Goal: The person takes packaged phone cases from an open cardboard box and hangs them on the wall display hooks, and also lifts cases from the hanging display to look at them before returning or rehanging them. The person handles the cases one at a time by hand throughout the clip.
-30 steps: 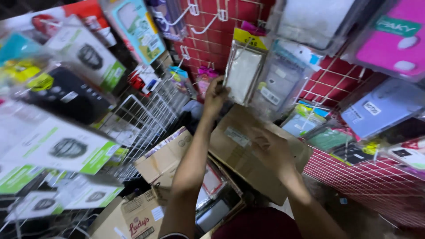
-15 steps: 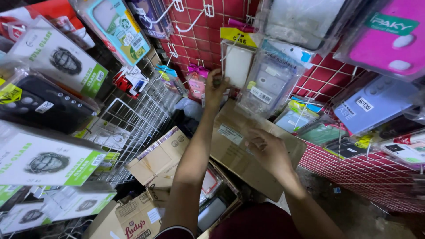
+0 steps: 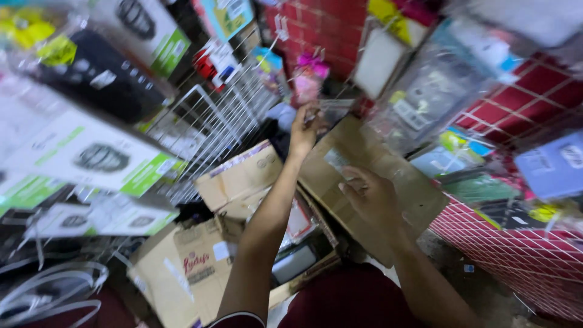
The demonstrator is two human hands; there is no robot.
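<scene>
While left hand (image 3: 303, 130) stretches forward pinching a clear packet (image 3: 331, 111), right hand (image 3: 370, 197) lies open-fingered on cardboard box (image 3: 364, 182).

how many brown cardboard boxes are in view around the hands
3. One large box lies under the right hand; a second box sits left of the left forearm; a third box sits lower left. Blur and clutter may hide more.

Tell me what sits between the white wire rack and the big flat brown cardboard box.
In the head view, the left hand and forearm, plus a smaller tan carton, lie between the rack and the box.
</scene>
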